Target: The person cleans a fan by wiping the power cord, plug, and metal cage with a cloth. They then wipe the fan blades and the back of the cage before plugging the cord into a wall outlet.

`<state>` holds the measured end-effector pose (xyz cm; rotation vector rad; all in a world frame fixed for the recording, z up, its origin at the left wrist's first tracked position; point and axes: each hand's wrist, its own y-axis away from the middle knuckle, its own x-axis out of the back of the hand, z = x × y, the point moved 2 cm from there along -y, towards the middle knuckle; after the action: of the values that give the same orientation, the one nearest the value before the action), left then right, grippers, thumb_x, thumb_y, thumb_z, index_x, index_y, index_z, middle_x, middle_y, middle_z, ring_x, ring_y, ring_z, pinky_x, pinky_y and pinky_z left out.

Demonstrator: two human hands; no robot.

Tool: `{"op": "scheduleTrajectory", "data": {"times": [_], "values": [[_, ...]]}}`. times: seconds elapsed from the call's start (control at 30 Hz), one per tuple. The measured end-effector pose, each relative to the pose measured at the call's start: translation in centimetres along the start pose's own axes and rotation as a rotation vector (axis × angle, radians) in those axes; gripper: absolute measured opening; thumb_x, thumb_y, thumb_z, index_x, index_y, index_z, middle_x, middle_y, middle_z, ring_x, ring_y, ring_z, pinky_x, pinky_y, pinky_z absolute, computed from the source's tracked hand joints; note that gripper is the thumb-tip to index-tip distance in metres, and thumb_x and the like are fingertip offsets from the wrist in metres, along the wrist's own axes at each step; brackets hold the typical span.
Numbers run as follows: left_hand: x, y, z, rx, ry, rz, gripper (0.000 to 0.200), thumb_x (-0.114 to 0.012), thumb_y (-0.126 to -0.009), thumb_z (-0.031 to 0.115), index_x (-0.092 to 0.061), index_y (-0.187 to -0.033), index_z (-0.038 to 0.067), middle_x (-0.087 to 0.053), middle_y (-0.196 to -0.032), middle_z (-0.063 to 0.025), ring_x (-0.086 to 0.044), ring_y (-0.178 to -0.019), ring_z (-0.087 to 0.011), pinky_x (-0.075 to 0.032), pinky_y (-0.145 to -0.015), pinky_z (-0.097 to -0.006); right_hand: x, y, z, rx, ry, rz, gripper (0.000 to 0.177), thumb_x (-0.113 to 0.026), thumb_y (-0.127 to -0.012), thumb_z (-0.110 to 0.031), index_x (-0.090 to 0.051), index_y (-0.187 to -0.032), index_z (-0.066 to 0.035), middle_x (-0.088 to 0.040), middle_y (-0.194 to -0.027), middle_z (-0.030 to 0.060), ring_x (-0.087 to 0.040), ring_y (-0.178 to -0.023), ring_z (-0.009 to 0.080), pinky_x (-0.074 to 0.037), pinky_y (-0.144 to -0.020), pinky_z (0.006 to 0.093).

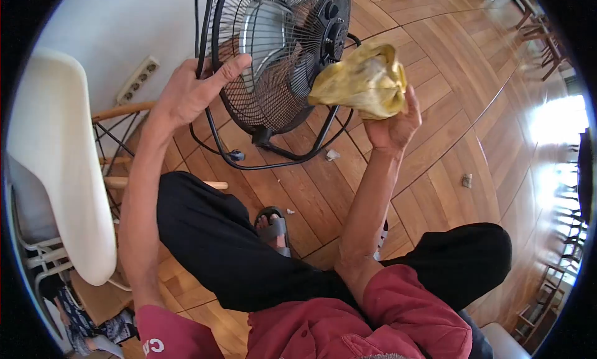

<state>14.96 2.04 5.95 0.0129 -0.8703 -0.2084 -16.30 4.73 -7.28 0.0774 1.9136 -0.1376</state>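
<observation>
I clasp the fan (267,79) at its left rim with my left hand (198,93). My right hand (393,126) grips a crumpled yellow cloth (364,82) at the fan's right.

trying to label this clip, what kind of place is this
Possibly a cafe or dining hall: chairs line the far side, a white chair stands near, and wooden flooring stretches wide.
</observation>
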Motion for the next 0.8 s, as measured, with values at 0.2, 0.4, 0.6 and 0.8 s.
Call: {"op": "scheduleTrajectory", "data": {"times": [0.2,0.4,0.6,0.8], "values": [[-0.5,-0.2,1.6,0.071,-0.065,0.119,0.070,-0.060,-0.081,0.074,-0.070,-0.080,0.004,-0.060,-0.072,-0.0027,-0.056,-0.076,-0.0148,-0.045,-0.074,-0.0323,2.1,1.1,5.3,0.000,0.134,0.220,0.052,-0.057,-0.093,-0.019,-0.040,-0.140,-0.005,-0.054,-0.132,0.0152,-0.057,-0.120,0.0302,-0.047,-0.102,0.0477],[-0.4,-0.3,0.9,0.074,-0.038,0.109,0.069,-0.060,-0.080,0.072,-0.067,-0.076,0.004,-0.057,-0.065,-0.0010,-0.054,-0.064,-0.0146,-0.044,-0.061,-0.0314,1.7,1.1,10.4,0.276,0.568,0.254,0.072,-0.069,-0.088,-0.013,-0.026,-0.146,-0.004,-0.049,-0.132,0.0147,-0.056,-0.116,0.0241,-0.050,-0.099,0.0383],[-1.0,-0.7,2.5,0.102,-0.124,0.316,0.063,-0.061,-0.082,0.070,-0.058,-0.060,0.011,-0.047,-0.055,0.0029,-0.045,-0.054,-0.0108,-0.032,-0.052,-0.0265,2.4,-3.4,10.9,0.309,0.504,0.213,0.068,-0.069,-0.087,-0.011,-0.031,-0.143,-0.004,-0.054,-0.124,0.0131,-0.057,-0.113,0.0238,-0.050,-0.096,0.0384],[-1.1,-3.4,2.3,0.137,-0.152,0.447,0.069,-0.058,-0.084,0.071,-0.048,-0.051,0.012,-0.043,-0.051,0.0007,-0.042,-0.050,-0.0126,-0.033,-0.051,-0.0296,4.5,-9.6,11.3,0.098,0.446,0.143,0.054,-0.066,-0.087,-0.009,-0.042,-0.134,0.000,-0.060,-0.119,0.0143,-0.062,-0.105,0.0239,-0.054,-0.088,0.0367]]}}
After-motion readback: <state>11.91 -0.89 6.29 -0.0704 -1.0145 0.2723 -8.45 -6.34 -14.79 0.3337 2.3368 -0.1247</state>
